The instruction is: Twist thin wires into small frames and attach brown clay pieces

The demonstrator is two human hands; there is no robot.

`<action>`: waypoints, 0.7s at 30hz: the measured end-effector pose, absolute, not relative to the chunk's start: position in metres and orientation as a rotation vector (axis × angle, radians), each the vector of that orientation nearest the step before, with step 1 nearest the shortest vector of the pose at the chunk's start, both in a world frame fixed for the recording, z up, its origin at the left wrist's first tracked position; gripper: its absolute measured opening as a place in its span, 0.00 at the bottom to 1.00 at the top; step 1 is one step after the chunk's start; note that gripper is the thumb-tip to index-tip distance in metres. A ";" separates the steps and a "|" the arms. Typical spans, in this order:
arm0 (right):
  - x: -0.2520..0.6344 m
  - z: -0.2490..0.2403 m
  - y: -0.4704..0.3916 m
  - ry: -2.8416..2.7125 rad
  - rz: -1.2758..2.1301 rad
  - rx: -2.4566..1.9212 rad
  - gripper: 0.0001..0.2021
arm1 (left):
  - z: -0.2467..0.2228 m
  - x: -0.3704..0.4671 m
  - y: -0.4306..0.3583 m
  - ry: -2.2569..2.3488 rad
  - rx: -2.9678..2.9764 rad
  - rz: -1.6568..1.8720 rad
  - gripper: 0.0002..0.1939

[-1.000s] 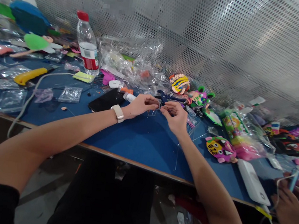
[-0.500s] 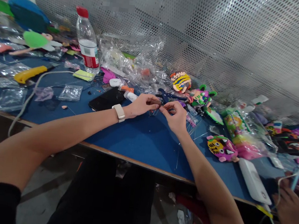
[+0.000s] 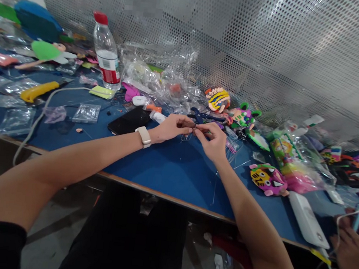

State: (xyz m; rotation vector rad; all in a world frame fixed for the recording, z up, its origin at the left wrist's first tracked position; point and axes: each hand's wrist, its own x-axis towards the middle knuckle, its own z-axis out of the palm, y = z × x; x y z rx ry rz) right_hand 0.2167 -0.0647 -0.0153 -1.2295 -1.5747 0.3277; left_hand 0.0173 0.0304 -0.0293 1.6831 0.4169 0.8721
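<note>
My left hand, with a pale watch band on its wrist, pinches thin wire over the blue table. Fingertips of my right hand are pressed together on the same fine wire, almost touching the left fingertips. The wire's shape between them is too small to make out. Dark blue pliers lie just behind my hands. A black phone rests left of my left hand. Thin wires are scattered to the right of my right hand.
A water bottle, a yellow cutter and crumpled plastic bags stand or lie leftward and behind. A clay tiger face and a white device lie right. Another person's hands hold a light-blue tool at far right.
The whole view has shifted slightly, so things sit a little farther right. My two hands remain together at the wire, with only slight finger movement.
</note>
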 end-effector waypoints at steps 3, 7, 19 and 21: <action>0.218 -0.018 -0.062 -1.468 0.428 -1.235 0.23 | -0.026 0.017 0.030 0.420 1.698 0.890 0.15; 0.220 -0.022 -0.056 -1.433 0.616 -1.215 0.28 | -0.024 0.017 0.029 0.447 1.729 0.924 0.14; 0.219 -0.024 -0.056 -1.320 0.929 -1.109 0.29 | -0.027 0.017 0.033 0.424 1.702 0.913 0.17; 0.218 -0.023 -0.056 -1.344 0.909 -1.114 0.29 | -0.027 0.017 0.032 0.408 1.710 0.900 0.17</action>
